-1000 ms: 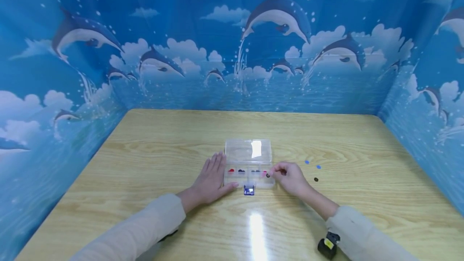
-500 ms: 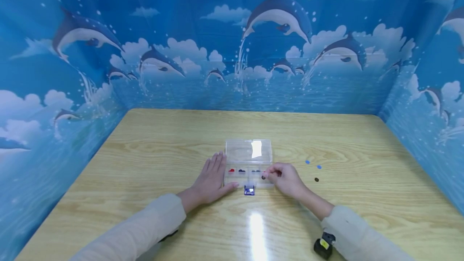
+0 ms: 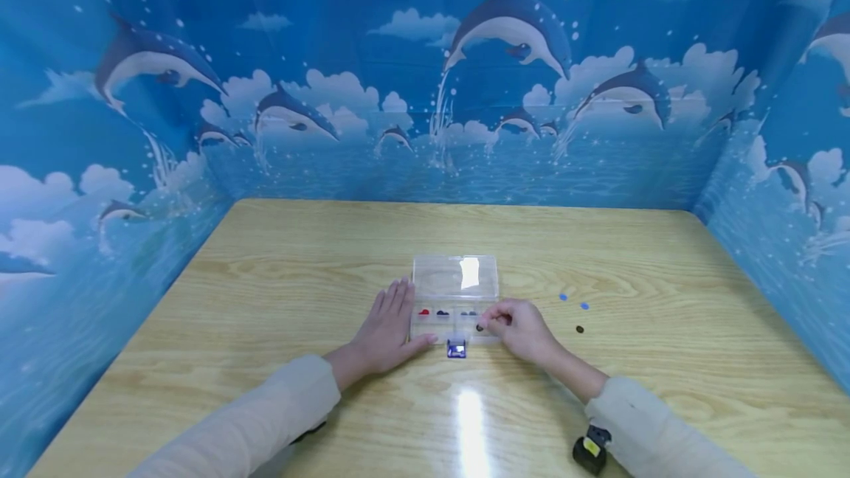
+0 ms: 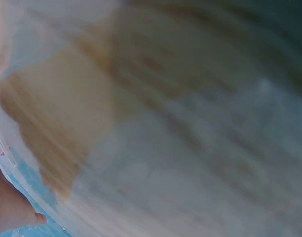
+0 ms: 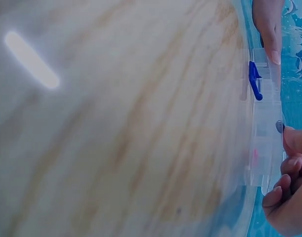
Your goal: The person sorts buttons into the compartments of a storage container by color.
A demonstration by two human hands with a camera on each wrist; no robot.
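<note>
Blue dolphin-patterned curtain (image 3: 372,57) surrounds a wood-grained table (image 3: 299,257); clock directions are read about the box, 12 o'clock lying away from the person. Pale sleeves enter at 7 o'clock (left sleeve (image 3: 252,419)) and 5 o'clock (right sleeve (image 3: 651,426)). The clear box (image 3: 434,327), divided into compartments, sits near the table's middle, its lid (image 3: 438,277) folded back toward 12. At 9 o'clock the left hand (image 3: 392,327) lies flat, fingers outstretched along the box's side, thumb at its front edge, grasping nothing. At 3 o'clock the right hand (image 3: 524,327) pinches a small dark disc (image 3: 479,327) over the box's right half; whether the disc touches the box cannot be told. A black device (image 3: 589,456) hangs beside the right sleeve. A blue latch (image 3: 456,350) projects at 6 o'clock. Red (image 3: 424,312), black (image 3: 443,313) and grey pieces (image 3: 468,313) occupy the back row, left to right. Two blue discs (image 3: 584,306) and one loose dark disc (image 3: 580,330) lie on the table near 3 o'clock, beyond the right hand.
</note>
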